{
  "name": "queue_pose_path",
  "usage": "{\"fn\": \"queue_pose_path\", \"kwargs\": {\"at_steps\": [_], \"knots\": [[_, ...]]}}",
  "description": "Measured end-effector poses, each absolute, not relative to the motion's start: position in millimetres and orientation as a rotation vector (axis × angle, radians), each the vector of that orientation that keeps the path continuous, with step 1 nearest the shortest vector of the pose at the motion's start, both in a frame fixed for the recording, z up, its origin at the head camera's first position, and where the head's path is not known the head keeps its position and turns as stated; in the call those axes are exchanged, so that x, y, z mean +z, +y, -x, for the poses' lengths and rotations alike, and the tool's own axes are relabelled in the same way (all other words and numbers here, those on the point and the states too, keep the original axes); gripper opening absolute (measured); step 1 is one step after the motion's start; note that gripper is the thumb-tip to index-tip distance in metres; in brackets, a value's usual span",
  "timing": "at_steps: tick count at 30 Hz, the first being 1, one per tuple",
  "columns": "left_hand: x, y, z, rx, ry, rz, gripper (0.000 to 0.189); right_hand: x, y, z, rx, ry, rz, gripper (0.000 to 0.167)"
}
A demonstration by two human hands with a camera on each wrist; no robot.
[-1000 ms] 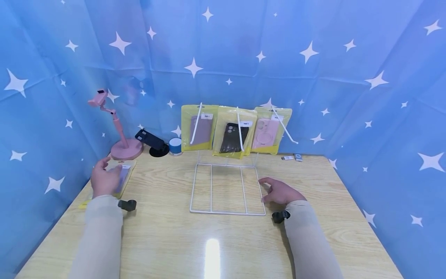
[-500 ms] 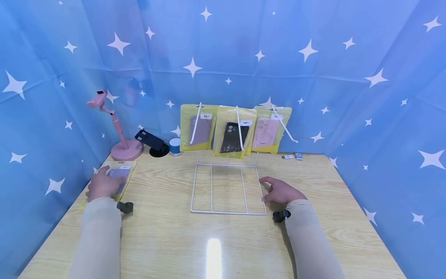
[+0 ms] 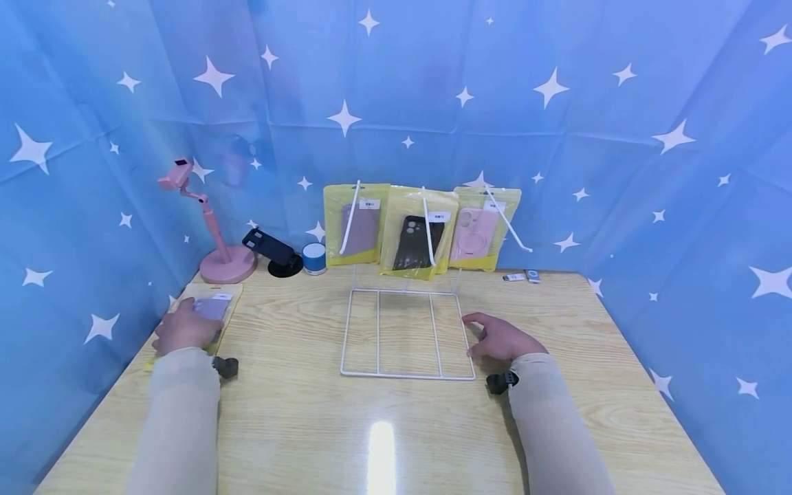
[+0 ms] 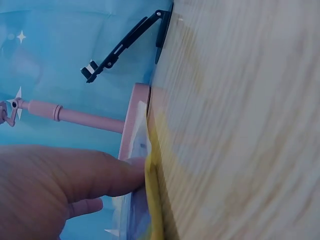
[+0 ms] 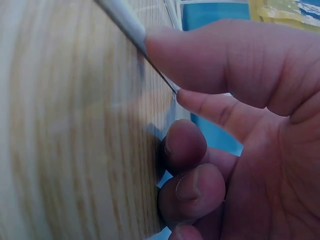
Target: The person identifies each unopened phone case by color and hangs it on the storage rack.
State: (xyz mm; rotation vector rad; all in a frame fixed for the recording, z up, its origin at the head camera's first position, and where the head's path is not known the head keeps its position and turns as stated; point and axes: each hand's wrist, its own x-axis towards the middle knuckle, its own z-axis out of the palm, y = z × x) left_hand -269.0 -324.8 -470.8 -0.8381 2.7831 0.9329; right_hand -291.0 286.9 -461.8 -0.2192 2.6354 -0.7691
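Observation:
At the table's left, my left hand [image 3: 185,326] lies over a bagged phone case [image 3: 213,307], a purple case in a clear and yellow pouch. In the left wrist view the thumb [image 4: 125,175] presses at the yellow edge of the pouch [image 4: 155,200]; most of the other fingers are hidden. My right hand [image 3: 502,338] holds the right side of a white wire display rack [image 3: 405,377], thumb [image 5: 185,57] and index finger at the rod [image 5: 125,22]. Three bagged phone cases hang on its hooks: purple [image 3: 359,230], black [image 3: 413,244] and pink [image 3: 475,234].
Behind my left hand stand a pink phone stand [image 3: 225,265], a black phone holder [image 3: 272,249] and a blue-and-white round can [image 3: 314,259]. Two small items [image 3: 513,278] lie at the back right. A blue star-printed curtain [image 3: 396,82] encloses the table.
My left hand has come down onto the bagged phone case, its fingers shifting left and its thumb across the pouch. My right hand has stayed at the rack.

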Motion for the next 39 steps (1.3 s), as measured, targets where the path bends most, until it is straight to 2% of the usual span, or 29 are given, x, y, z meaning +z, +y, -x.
{"fn": "queue_pose_path", "kwargs": {"at_steps": [20,23,29,39], "knots": [[-467,-317,269,0.983,2.79,0.751,0.102,-465,289,293,-0.772,2.637,0.211,0.073],[-467,-317,269,1.063,2.776,0.74,0.095,-465,290,293,-0.773,2.631,0.22,0.074],[-462,-316,272,1.225,2.789,0.665,0.071,-465,289,293,-0.773,2.633,0.223,0.075],[-449,-305,275,1.388,2.854,0.456,0.07,-463,289,291,-0.787,2.627,0.207,0.074]]}}
